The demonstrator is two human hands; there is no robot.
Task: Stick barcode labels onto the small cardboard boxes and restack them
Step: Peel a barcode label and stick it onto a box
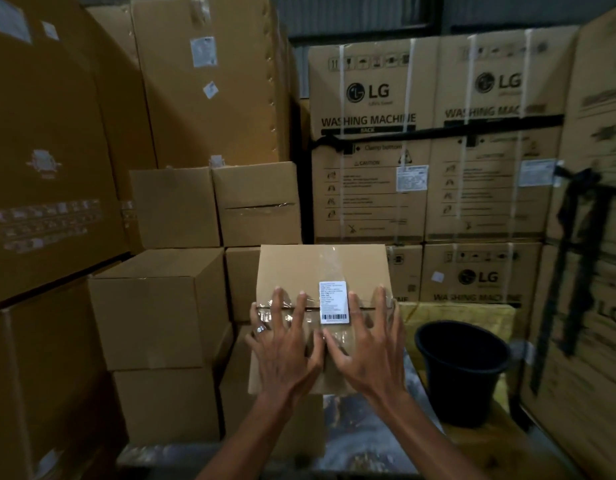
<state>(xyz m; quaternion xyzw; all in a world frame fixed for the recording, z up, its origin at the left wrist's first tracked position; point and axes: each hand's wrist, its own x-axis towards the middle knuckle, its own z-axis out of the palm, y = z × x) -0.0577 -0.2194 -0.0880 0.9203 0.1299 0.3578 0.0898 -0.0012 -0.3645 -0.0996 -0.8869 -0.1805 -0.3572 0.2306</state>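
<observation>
While both hands lie flat on the small cardboard box (pixel 320 282), the box is braced against sliding. The left hand (pixel 285 344) — a ring on one finger — rests with fingers spread wide and straight across the taped top seam; it curls round nothing. The right hand (pixel 365 344) is likewise spread flat, its fingers touching the box just beside the barcode label (pixel 333 302), one fingertip at the label's right edge. Neither hand holds anything.

The label stands upright across the seam, barcode at the lower end, and appears fully laid down. The flat, splayed posture suits pressing the label and tape onto the cardboard; it also spreads load so the box does not tip.

The box sits on top of a lower box in front of the person, level with the plain brown box stack (pixel 154 306) to the left. Judged from this, labelling of this unit is complete or nearly so, and restacking is the step in hand.

A black bucket (pixel 464 368) stands near, to the right — well clear of the hands. Washing machine cartons (pixel 368 140) fill the background.
</observation>
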